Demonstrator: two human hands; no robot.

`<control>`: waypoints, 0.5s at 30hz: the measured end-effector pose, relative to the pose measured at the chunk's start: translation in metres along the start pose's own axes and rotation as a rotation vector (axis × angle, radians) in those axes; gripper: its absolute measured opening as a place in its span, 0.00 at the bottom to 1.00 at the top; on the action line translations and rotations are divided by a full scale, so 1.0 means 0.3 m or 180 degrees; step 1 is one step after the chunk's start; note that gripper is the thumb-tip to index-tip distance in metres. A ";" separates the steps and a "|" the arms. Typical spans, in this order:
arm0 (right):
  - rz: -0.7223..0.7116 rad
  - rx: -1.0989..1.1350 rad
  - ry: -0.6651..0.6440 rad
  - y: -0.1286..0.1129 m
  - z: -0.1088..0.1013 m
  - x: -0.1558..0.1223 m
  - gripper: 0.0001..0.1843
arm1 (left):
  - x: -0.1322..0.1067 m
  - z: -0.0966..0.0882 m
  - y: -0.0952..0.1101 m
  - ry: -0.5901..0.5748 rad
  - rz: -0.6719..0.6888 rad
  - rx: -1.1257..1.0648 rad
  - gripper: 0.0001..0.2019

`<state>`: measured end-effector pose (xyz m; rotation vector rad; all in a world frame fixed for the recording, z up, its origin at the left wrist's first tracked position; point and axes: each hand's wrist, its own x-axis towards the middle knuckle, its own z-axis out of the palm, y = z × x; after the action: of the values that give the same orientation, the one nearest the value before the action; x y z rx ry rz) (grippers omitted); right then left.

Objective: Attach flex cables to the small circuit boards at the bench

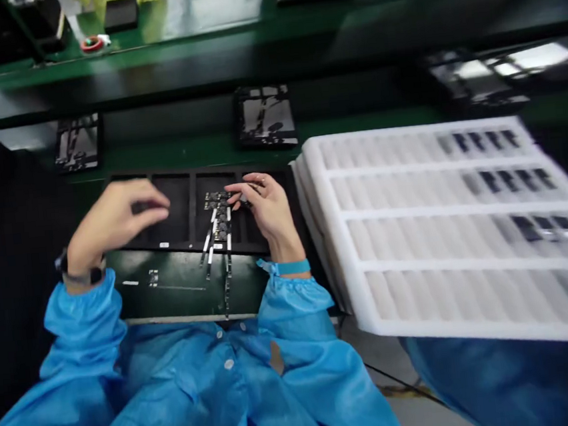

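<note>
Black tray [179, 213] holds small boards [219, 218] my right hand [268, 213] pinches; my left hand [114, 219] lies curled over its compartment, grip unclear. White foam tray [347, 247] holds dark parts [509, 181].

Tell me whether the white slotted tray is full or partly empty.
Partly empty: the white slotted tray holds dark parts only in slots near its right end; the other slots show bare white.

White foam tray [414, 208] right; red roll [91, 43] far back.
</note>
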<state>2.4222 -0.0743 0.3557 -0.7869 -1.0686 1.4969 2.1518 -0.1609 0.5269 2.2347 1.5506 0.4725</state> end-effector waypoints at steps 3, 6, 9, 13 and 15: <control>0.0013 -0.0150 -0.0165 -0.008 0.020 -0.018 0.19 | -0.312 0.155 -0.053 -0.0041 -0.0419 0.0070 0.09; -0.0017 -0.0316 -0.0217 -0.010 0.042 -0.031 0.16 | -0.471 0.343 -0.097 0.0268 -0.0860 0.0262 0.13; 0.0019 -0.0385 -0.0237 -0.005 0.060 -0.035 0.15 | -0.516 0.451 -0.098 0.0719 -0.1156 0.0327 0.13; 0.0091 -0.0365 -0.0204 -0.001 0.073 -0.034 0.14 | -0.513 0.471 -0.078 0.0869 -0.1376 0.0134 0.08; 0.0116 -0.0369 -0.0182 -0.003 0.076 -0.035 0.15 | -0.508 0.462 -0.080 0.0740 -0.1455 -0.0025 0.08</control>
<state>2.4039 -0.0894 0.3644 -0.8526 -1.1979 1.5063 2.1473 -0.3126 0.3854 1.7824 2.0971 0.6091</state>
